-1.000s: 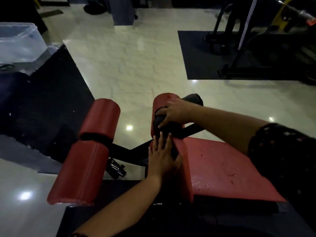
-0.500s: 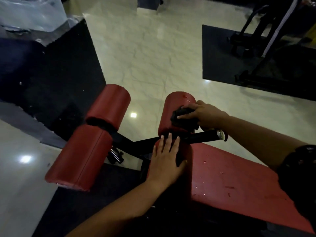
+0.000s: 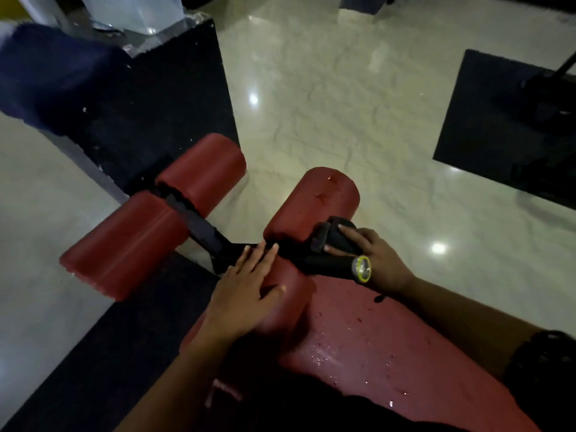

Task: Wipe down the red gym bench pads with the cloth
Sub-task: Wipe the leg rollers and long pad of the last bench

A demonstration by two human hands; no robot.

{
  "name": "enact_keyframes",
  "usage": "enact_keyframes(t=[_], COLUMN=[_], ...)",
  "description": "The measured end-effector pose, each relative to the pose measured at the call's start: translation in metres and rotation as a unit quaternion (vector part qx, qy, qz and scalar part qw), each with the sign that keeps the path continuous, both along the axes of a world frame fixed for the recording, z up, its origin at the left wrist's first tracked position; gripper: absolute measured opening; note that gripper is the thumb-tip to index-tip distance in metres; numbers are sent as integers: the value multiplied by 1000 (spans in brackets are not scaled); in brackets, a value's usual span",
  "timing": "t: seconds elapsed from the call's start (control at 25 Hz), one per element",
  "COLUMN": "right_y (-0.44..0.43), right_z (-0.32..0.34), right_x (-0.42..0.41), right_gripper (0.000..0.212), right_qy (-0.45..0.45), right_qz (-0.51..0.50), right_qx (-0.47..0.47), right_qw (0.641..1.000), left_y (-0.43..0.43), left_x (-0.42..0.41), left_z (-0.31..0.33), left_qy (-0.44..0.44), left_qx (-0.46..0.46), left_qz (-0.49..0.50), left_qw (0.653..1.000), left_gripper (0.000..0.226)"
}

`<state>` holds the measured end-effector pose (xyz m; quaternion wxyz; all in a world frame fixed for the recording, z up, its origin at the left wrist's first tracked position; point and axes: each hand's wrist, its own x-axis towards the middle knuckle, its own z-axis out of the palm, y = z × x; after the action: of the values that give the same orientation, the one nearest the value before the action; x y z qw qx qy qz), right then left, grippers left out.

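cloth [image 3: 335, 235] slid down roller pad [image 3: 314, 201] | right hand [image 3: 374, 257] grips it | left hand [image 3: 243, 294] flat on near pad [image 3: 291, 294]

Cloth [image 3: 335, 236] on right roller pad [image 3: 314, 201]; left roller pads [image 3: 149, 232] beside; seat pad [image 3: 389, 347] nearer.

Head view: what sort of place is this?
Probably a gym: a red padded bench with roller pads, and black rubber mats laid on a glossy tile floor.
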<state>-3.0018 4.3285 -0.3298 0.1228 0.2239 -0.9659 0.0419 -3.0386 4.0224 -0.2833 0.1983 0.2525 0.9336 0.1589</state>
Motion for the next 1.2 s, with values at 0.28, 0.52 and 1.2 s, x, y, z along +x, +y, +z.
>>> enact_keyframes(t=[0.28,0.52,1.2], right_y=[47,-4,-47], right_z=[28,35,113], right_x=[-76,-42,-109], right_gripper=[78,52,52], right_qy=[-93,30,-93], right_qz=[-311,-71,-10], right_qx=[-28,47,310], right_qw=[945,996,946], left_y=[24,24,15], left_x=[21,22,26], left_z=[6,7,2], left_qy=[78,65,77], left_qx=[-35,-32,-29], left_qz=[76,78,65], left_qw=[993,994,994], left_gripper=[85,87,74])
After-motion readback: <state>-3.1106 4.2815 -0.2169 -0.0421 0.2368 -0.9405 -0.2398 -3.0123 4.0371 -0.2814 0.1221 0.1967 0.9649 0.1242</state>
